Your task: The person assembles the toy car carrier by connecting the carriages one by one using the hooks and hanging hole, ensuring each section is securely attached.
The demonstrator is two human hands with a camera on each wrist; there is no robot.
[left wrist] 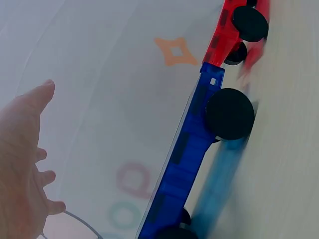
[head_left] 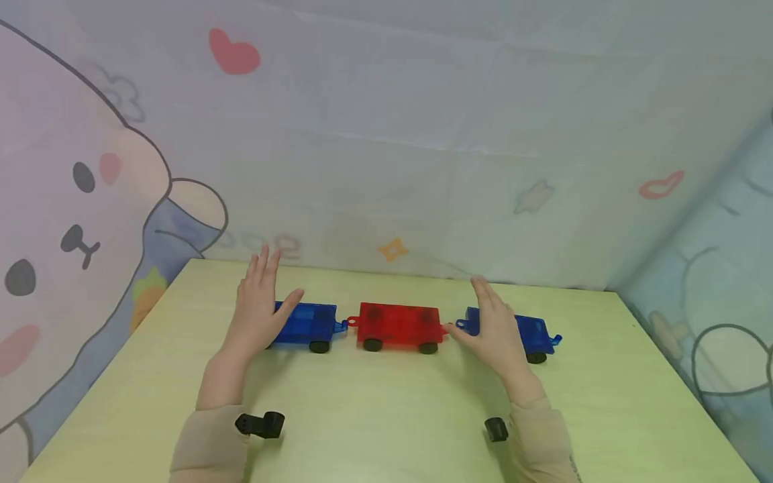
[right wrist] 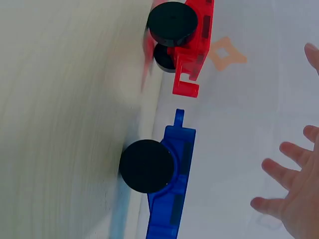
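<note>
1. Near the tabletop's (head_left: 386, 416) far edge, three cars run left-right; left hand (head_left: 256, 312) rests flat on the left blue car (head_left: 308, 325), right hand (head_left: 495, 332) on the right blue car (head_left: 534, 335), red car (head_left: 398, 325) between.
2. Left wrist: fingers (left wrist: 30, 149) spread, off the blue car (left wrist: 184, 164), gripping nothing.
3. Right wrist: fingers (right wrist: 294, 184) spread beside the blue car (right wrist: 169, 184), which sits just short of the red car's hook (right wrist: 187, 82).

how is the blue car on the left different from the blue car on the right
The left blue car is joined to the red car; the right blue car sits just apart from it, a gap showing in the right wrist view. The left hand is at the left car, the right hand at the right car. Both are translucent blue with black wheels.
</note>
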